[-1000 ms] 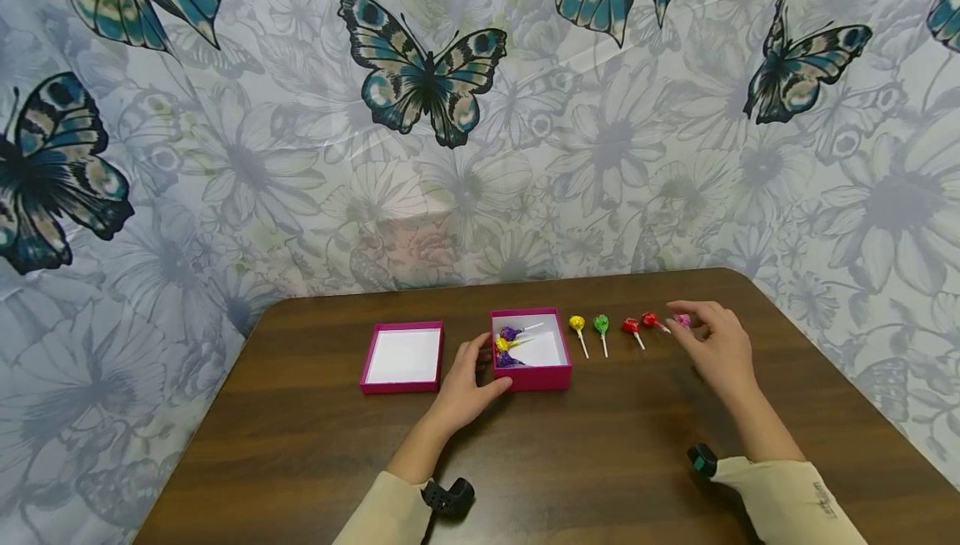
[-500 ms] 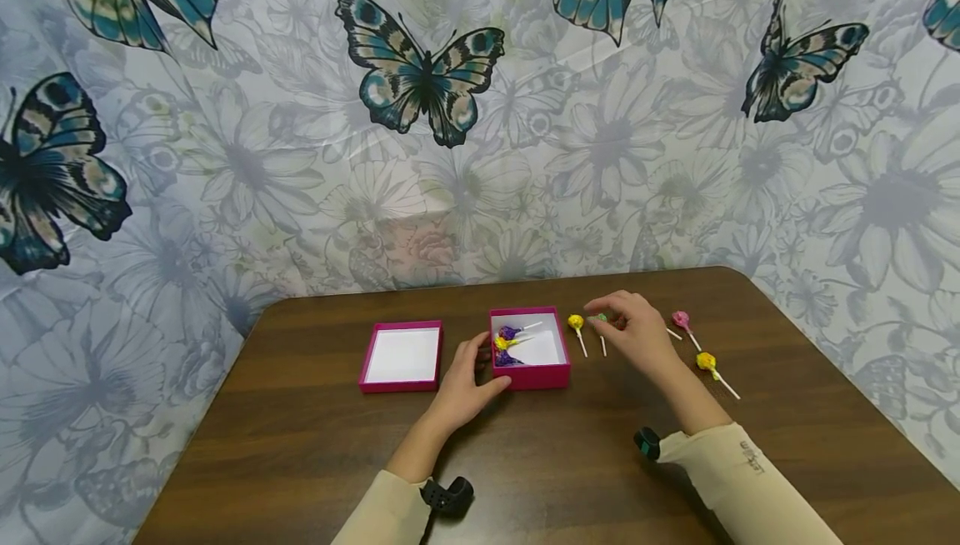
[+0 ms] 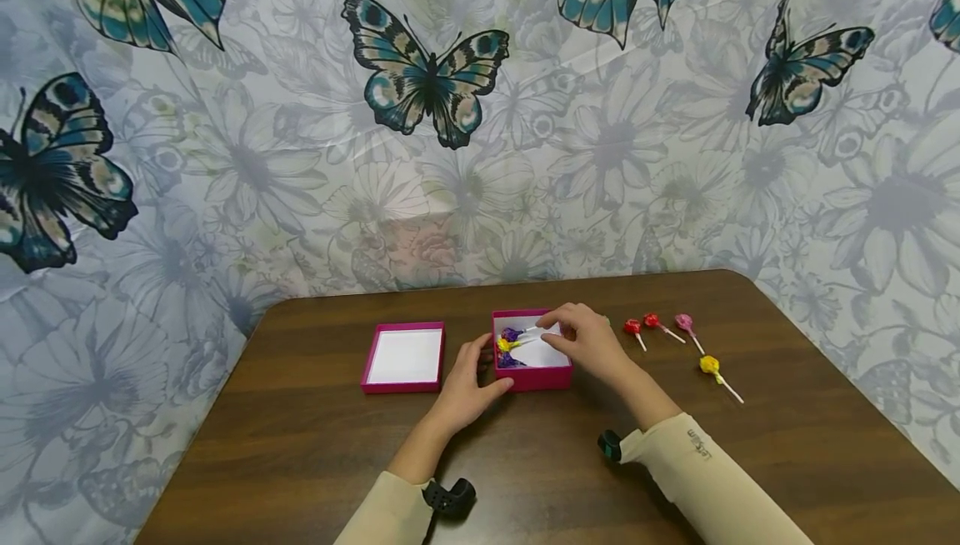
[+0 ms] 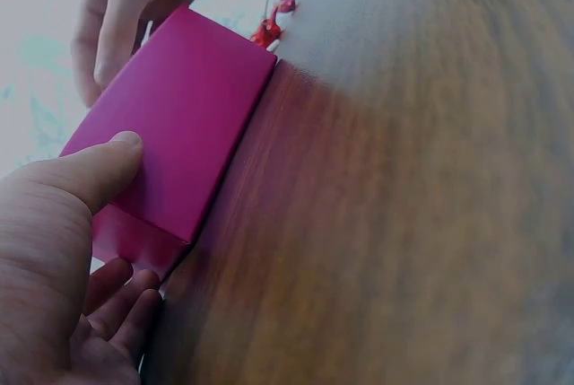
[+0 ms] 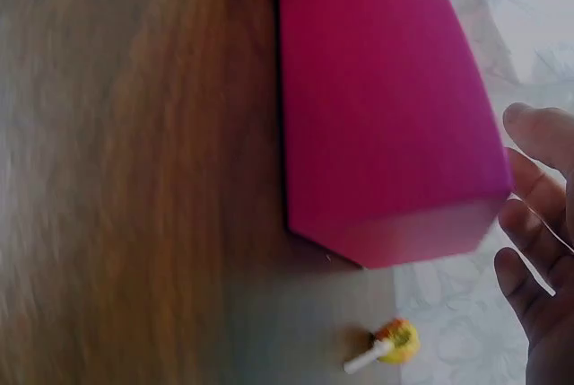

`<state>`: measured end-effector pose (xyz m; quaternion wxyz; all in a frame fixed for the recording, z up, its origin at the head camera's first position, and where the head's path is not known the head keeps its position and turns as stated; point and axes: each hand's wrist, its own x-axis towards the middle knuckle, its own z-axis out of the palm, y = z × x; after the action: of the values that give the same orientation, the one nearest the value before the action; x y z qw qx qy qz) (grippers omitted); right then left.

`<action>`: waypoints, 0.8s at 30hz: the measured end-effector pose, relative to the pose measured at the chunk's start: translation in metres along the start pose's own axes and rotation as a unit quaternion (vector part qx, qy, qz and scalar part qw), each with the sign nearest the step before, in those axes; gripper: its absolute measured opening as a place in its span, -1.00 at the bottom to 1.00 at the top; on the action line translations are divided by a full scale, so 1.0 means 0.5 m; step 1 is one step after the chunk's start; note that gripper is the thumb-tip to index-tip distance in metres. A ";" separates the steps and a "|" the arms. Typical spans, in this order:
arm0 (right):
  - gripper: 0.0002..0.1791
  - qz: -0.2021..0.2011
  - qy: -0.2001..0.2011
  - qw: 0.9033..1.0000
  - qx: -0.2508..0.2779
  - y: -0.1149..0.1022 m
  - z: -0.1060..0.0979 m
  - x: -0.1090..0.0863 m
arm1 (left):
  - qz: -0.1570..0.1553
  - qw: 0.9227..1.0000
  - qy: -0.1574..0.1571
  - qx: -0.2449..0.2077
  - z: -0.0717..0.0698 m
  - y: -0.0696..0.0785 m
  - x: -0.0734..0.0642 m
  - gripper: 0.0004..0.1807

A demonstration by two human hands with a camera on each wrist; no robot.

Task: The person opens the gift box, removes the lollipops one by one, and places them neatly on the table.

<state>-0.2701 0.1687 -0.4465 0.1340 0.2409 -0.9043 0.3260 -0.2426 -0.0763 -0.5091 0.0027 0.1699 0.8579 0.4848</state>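
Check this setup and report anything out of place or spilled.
One mild oddity: on the table, the yellow lollipop at far right sits out of line with the two red lollipops and pink lollipop, nearer the person. I see nothing spilled.

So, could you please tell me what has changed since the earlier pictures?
The right hand moved left, from the pink lollipop via the green one to the right side of the box. The green lollipop is out of sight now; I can't tell whether it's held. The left hand still holds the box; the lid and red lollipops stayed put.
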 end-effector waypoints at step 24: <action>-0.75 0.011 -0.154 0.988 -0.015 -0.041 0.053 0.048 | 0.032 0.999 0.008 -0.007 0.002 -0.005 0.001 -0.15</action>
<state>-0.2822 0.1293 -0.4462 -0.0065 0.2766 -0.9213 0.2733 -0.2435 -0.0766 -0.5118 -0.0186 0.1939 0.8488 0.4915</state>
